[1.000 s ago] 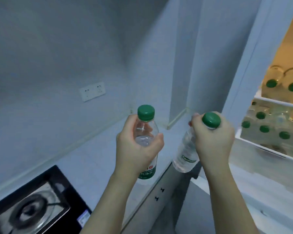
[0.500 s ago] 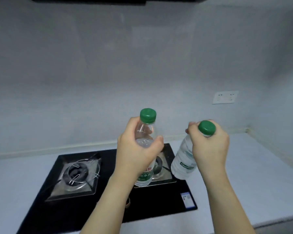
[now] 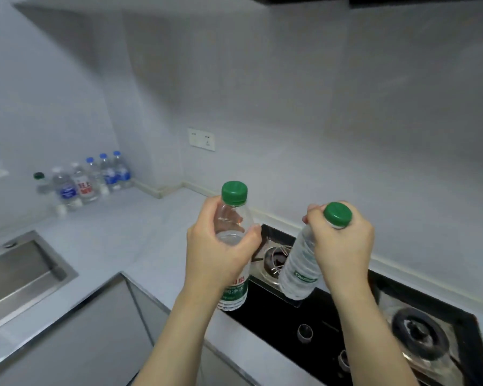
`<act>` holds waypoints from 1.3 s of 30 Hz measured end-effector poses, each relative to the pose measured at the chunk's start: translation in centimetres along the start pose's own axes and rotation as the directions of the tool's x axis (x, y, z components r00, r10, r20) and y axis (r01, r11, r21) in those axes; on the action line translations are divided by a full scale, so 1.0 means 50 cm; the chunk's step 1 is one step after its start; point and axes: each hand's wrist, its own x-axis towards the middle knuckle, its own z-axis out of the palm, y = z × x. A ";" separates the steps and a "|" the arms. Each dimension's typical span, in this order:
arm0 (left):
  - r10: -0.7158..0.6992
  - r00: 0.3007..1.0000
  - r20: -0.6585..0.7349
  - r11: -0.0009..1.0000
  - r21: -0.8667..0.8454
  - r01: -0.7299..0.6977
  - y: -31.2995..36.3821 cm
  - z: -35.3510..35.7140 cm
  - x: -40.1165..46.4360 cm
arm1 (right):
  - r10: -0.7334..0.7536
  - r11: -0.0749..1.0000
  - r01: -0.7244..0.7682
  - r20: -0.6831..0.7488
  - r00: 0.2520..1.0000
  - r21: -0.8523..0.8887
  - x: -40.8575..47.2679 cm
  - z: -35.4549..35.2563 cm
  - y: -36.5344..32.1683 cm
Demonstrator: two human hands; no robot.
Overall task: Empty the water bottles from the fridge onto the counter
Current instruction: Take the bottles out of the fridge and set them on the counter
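Counter [image 3: 117,235] lies ahead and to the left, where a row of bottles [image 3: 87,182] already stands against the wall. Left hand [image 3: 221,257] grips one green-capped bottle [image 3: 233,218] upright; being nearer that row, it likely sets down first. Right hand [image 3: 343,252] grips the second bottle [image 3: 301,268] at its neck, base tilted leftward above the stove [image 3: 332,330].

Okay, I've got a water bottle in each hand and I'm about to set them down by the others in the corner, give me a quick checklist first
1. Left hand grip on the upright green-cap bottle: fingers wrapped round its body, ok.
2. Right hand grip on the tilted bottle: held at the neck only, body hanging over the gas stove; not ok for setting down upright.
3. Both caps on: ok.
4. Bare counter in front of the bottle group: ok.
5. Sink edge lies left of the path: ok.
6. Burner off: cannot tell.
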 end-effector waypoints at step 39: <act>-0.396 0.916 -0.069 0.800 0.464 0.381 -0.504 -0.308 0.561 | 0.165 0.968 -0.217 0.333 0.929 0.125 0.193 0.858 0.151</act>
